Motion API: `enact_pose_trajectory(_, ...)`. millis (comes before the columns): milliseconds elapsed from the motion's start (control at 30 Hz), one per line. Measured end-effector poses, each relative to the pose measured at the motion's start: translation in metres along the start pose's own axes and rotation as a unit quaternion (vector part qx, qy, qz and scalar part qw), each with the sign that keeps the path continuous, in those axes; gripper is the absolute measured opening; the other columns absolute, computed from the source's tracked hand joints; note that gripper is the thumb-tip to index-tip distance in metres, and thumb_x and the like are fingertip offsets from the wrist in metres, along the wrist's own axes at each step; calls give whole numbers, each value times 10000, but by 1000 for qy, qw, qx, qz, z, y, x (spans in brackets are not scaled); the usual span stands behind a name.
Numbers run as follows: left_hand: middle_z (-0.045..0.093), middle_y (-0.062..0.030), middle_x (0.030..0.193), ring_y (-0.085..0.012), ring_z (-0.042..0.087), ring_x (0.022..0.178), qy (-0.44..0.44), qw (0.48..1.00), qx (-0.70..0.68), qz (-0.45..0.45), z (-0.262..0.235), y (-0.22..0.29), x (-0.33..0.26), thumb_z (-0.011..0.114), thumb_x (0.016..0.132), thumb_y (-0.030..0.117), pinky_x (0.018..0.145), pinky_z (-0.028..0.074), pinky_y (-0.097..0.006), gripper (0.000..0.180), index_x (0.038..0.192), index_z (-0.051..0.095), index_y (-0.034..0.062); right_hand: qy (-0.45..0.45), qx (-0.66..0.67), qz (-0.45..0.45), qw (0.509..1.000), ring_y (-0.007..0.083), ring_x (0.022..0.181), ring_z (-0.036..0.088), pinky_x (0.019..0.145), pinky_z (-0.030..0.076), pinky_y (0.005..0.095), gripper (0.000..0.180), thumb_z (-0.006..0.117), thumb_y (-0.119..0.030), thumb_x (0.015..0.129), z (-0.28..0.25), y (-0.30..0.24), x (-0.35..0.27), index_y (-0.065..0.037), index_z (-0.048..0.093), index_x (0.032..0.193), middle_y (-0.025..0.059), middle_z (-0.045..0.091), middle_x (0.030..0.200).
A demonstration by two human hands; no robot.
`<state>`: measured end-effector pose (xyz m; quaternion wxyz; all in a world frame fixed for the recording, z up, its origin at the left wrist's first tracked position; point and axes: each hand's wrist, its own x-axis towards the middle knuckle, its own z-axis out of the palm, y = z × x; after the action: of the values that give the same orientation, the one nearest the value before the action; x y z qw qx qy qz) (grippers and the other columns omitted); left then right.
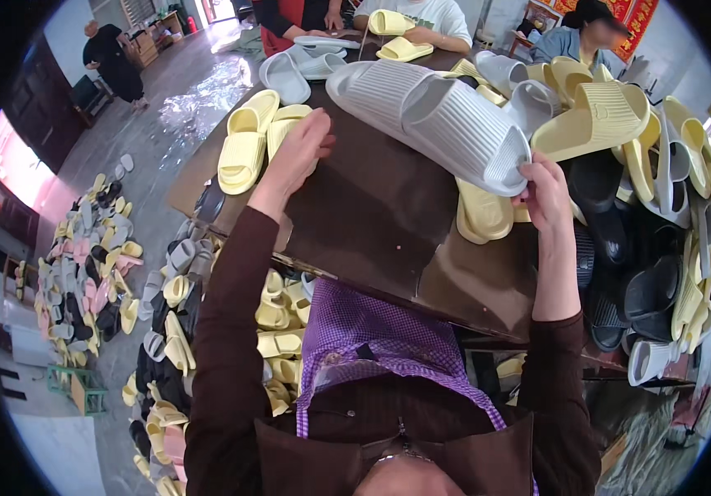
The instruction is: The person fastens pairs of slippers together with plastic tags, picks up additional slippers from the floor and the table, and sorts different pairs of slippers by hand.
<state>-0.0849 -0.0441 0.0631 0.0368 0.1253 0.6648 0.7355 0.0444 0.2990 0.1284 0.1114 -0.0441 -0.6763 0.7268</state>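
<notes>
Grey ribbed slide sandals [438,112], a pair lying side by side, rest tilted on the far part of a dark brown work table [364,223], their near ends lifted over a pale yellow slide [484,215]. In the head view, the right hand [544,194] pinches the near edge of the right grey slide between thumb and fingertips. The left hand [298,153] reaches forward with fingers loosely curled onto a pair of yellow slides [256,136] near the table's left edge; whether it has closed on one cannot be told.

To the right, a heap of yellow, grey and black slides [661,215] rises against the table's side. More slides [91,248] lie spread across the floor to the left, and others are stacked under the table edge. Other people sit at the far end, their hands on more sandals.

Handling judgement: the soft foam bends easily, so a firmer hold across the strap would likely steady the grey pair better than an edge pinch, and keeping both slides aligned should stop one from sliding off the yellow one beneath.
</notes>
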Motion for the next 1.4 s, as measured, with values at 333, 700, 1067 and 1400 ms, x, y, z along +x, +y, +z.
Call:
enact_pose_trajectory(333, 614, -137, 854, -230, 614, 633, 49, 994, -85, -51, -43, 14, -18, 556, 852, 212, 511, 517, -334, 266, 981, 566, -20, -124, -36, 30, 991, 71, 471, 453, 398, 391, 207, 260, 482, -83, 770, -2, 23, 17, 34, 579, 980, 18, 533, 653)
enact_pose_trajectory(700, 573, -199, 1039, -337, 607, 901, 349, 920, -164, 67, -121, 21, -138, 516, 854, 61, 669, 537, -425, 234, 1020, 490, -102, -15, 45, 48, 998, 103, 472, 463, 405, 398, 250, 252, 476, -103, 777, -26, 22, -4, 25, 565, 975, 33, 537, 656)
enact_pose_trajectory(1067, 530, -170, 1170, -295, 558, 1051, 225, 881, -415, -40, 90, -30, -243, 498, 868, 44, 857, 504, -379, 370, 1223, 427, -29, -111, -54, 226, 966, 121, 509, 491, 423, 422, 276, 173, 539, -133, 789, 33, 97, -30, -2, 550, 902, 46, 528, 684)
enact_pose_trajectory(1400, 597, -134, 1049, -202, 599, 928, -205, 941, -23, -270, 74, -34, -242, 499, 890, 77, 746, 515, -287, 188, 1050, 547, -11, -161, -70, 222, 959, 89, 542, 502, 460, 455, 235, 218, 540, -140, 838, 22, 118, -58, 11, 562, 994, 27, 535, 704)
